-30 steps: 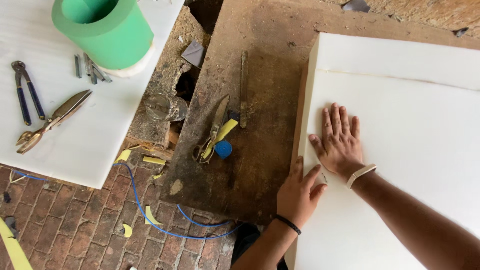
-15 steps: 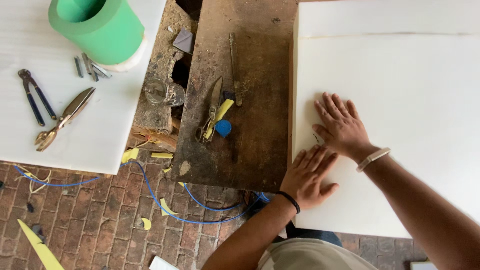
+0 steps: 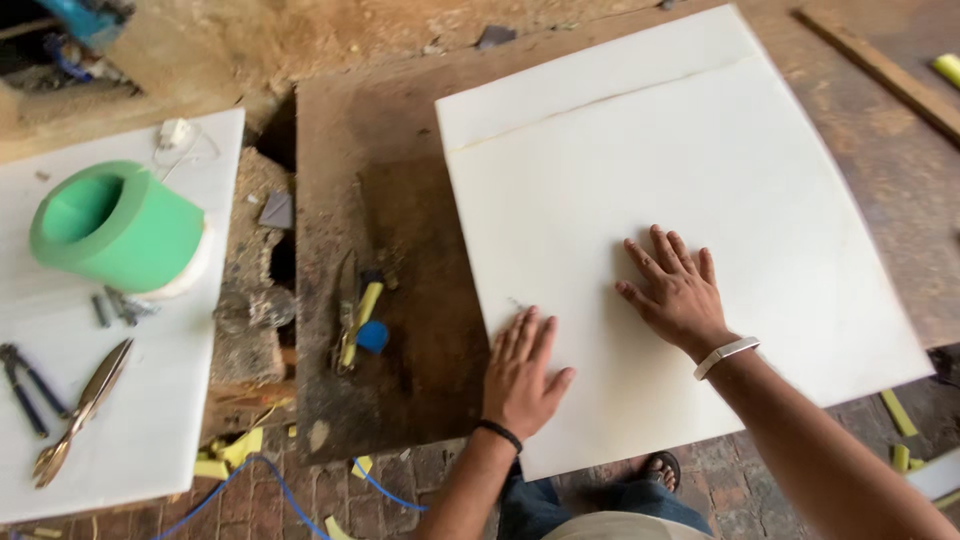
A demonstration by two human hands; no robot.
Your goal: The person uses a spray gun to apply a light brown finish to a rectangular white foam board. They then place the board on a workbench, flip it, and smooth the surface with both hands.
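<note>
On the wooden bench [image 3: 400, 200], two hands [image 3: 522, 372] press one white sheet [image 3: 640, 170].

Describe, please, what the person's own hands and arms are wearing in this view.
Both forearms are bare, with no sleeves or gloves. The left hand has a thin black band round its wrist. The right hand has a flat white bracelet at the wrist. No rings can be made out.

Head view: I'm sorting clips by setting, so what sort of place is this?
Probably a small craft workshop: a worn wooden workbench, large scissors and pliers laid out, and offcuts scattered over the brick floor.
</note>
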